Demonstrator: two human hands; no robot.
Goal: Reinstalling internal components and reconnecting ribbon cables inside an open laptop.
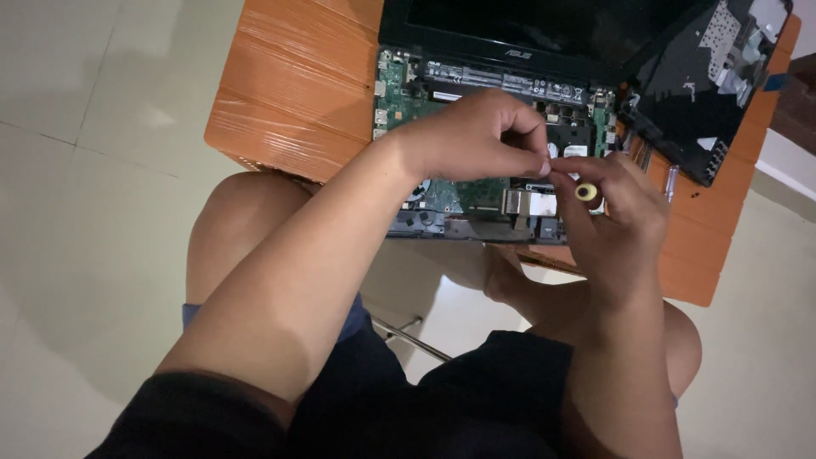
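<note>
An opened laptop (476, 85) lies on an orange table (289, 93), its green circuit board (399, 93) exposed. My left hand (472, 136) hovers over the board with fingertips pinched together on something too small to make out. My right hand (616, 217) grips a screwdriver with a yellow end cap (586, 192), its tip meeting the left fingertips. The laptop's dark screen (527, 21) lies flat at the far side.
The removed black keyboard cover (710, 81) rests at the table's far right. A second slim tool (671, 180) lies on the table beside it. My bare knees sit under the table's near edge, over a pale tiled floor (85, 170).
</note>
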